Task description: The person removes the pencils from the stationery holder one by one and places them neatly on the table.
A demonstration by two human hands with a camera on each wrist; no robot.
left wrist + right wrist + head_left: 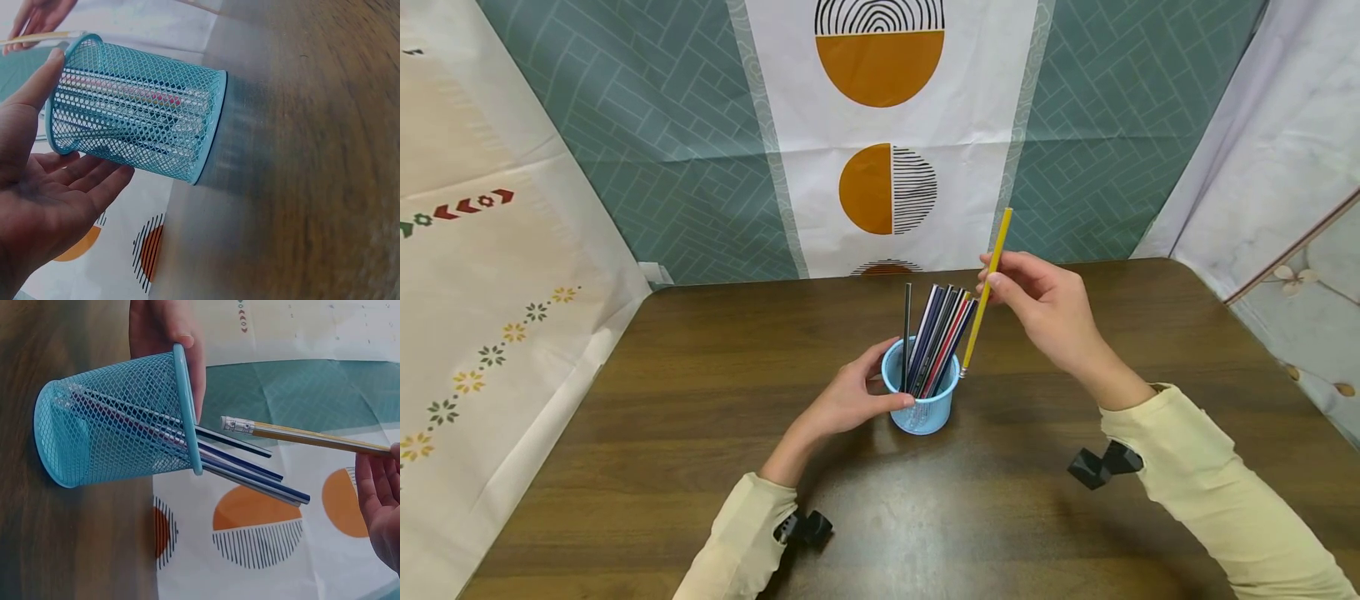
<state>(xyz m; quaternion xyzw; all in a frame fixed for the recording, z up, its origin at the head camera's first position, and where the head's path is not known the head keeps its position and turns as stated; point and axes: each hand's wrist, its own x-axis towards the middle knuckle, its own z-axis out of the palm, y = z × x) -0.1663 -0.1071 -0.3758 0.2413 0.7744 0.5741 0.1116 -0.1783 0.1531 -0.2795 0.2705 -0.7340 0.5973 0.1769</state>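
A light-blue mesh pencil cup stands upright on the wooden table, with several dark, striped and red pencils leaning in it. My left hand holds the cup near its rim, thumb on the near side and fingers behind. In the left wrist view the pencils show through the cup's mesh. Between thumb and fingers, my right hand pinches a yellow pencil just right of the cup. The pencil's white eraser points down beside the rim, apart from the cup in the right wrist view.
The brown wooden table reaches back to a green and white patterned cloth. Patterned cloths also hang at the left and right. A black wrist camera sits at each cuff.
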